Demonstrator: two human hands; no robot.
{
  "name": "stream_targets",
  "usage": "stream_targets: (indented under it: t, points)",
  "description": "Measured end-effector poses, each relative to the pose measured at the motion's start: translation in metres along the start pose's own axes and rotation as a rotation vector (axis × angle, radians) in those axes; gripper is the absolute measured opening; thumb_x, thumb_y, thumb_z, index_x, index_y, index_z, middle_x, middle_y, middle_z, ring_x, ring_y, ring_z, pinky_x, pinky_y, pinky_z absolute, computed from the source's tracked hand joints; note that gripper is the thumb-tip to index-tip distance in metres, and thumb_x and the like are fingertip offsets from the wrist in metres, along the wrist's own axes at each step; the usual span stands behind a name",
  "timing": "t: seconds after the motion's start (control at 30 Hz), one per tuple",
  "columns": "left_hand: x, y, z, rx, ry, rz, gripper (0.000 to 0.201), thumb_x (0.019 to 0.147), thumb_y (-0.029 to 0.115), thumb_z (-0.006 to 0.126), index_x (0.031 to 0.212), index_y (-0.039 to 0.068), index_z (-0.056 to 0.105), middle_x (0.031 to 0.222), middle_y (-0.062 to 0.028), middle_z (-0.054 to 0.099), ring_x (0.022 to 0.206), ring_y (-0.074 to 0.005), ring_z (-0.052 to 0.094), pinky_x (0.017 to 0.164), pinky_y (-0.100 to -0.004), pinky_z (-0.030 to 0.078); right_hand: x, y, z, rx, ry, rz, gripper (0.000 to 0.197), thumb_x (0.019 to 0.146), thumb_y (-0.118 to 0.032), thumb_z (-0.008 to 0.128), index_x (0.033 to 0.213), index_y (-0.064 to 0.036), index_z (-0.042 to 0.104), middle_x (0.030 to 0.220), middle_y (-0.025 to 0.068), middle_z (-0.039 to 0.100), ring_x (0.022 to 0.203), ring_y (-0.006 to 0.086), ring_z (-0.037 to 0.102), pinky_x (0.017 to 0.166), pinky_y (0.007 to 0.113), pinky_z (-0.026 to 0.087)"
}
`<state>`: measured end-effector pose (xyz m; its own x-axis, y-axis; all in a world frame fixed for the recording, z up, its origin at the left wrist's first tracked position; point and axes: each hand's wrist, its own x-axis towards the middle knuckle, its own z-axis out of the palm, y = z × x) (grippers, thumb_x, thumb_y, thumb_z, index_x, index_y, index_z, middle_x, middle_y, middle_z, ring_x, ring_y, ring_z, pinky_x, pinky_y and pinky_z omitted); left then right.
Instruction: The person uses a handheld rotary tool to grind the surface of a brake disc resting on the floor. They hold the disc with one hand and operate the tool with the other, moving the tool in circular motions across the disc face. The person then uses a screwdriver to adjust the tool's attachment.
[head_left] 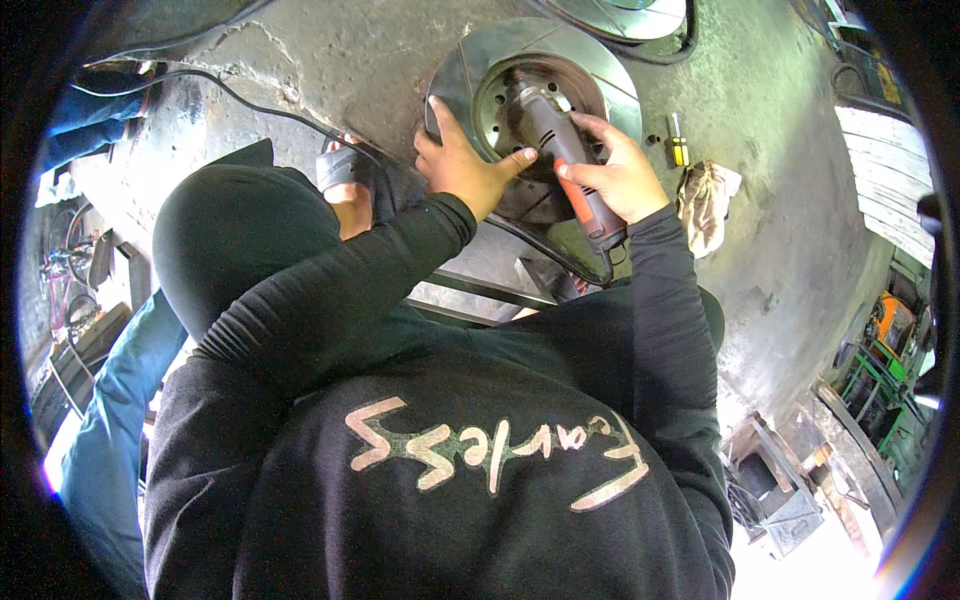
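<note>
A large metal brake disc [606,62] lies on the concrete floor in front of me, with bolt holes in its recessed, brownish centre. My left hand [465,165] grips the near left side of this disc, fingers at the outer rim and thumb stretched over its face. In my right hand [628,172] is a grey and red die grinder [548,125], held round the body. The grinder's nose points into the hollow centre; its tip is hard to make out there. A black power cord [565,263] leaves the tool's rear end.
A yellow-handled screwdriver [678,148] lies right of the disc, above a crumpled beige cloth [706,205]. Another disc-shaped metal part [625,18] sits at the far edge. A black cable [240,97] crosses the floor at left. Another person's blue-trousered leg [105,440] is at far left.
</note>
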<state>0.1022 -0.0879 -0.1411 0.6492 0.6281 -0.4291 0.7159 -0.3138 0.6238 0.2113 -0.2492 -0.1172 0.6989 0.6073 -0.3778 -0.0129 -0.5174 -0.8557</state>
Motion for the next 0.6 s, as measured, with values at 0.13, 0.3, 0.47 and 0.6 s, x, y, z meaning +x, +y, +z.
stream_targets:
  t: [0.13,0.3,0.47,0.6]
  points:
    - [0.0,-0.002,0.0,-0.001,0.016,0.014,0.128,0.058,0.051,0.084,0.147,0.01,0.002,0.14,-0.0324,0.017,0.126,-0.0473,0.029,0.099,-0.0548,0.036,-0.004,-0.009,0.007,-0.015,-0.125,-0.005,0.066,0.068,-0.013,0.076,0.128,0.0016,0.051,0.124,0.0164,0.055,0.115,0.0209,0.051,0.1,0.03,0.037]
    - [-0.001,0.0,-0.002,0.005,-0.012,-0.007,0.129,0.058,0.052,0.084,0.147,0.009,0.002,0.14,-0.0325,0.017,0.126,-0.0475,0.029,0.099,-0.0549,0.036,0.001,0.002,0.004,-0.068,-0.045,-0.065,0.069,0.067,-0.014,0.078,0.128,0.0023,0.05,0.119,0.0177,0.059,0.108,0.0225,0.057,0.095,0.031,0.041]
    - [0.0,0.003,-0.005,0.001,-0.035,-0.028,0.129,0.058,0.052,0.084,0.147,0.01,0.001,0.14,-0.0338,0.017,0.127,-0.0485,0.028,0.099,-0.0552,0.035,0.0,-0.008,0.005,-0.02,0.04,0.018,0.069,0.067,-0.013,0.077,0.128,0.0026,0.05,0.122,0.0185,0.058,0.113,0.0228,0.054,0.099,0.031,0.038]
    - [0.0,0.001,-0.003,0.004,-0.034,-0.02,0.129,0.058,0.052,0.084,0.147,0.01,0.001,0.14,-0.0342,0.017,0.127,-0.049,0.027,0.099,-0.0552,0.035,0.001,0.001,0.007,-0.062,-0.092,-0.088,0.068,0.067,-0.014,0.078,0.127,0.0034,0.05,0.12,0.0192,0.059,0.108,0.0242,0.057,0.096,0.031,0.041]
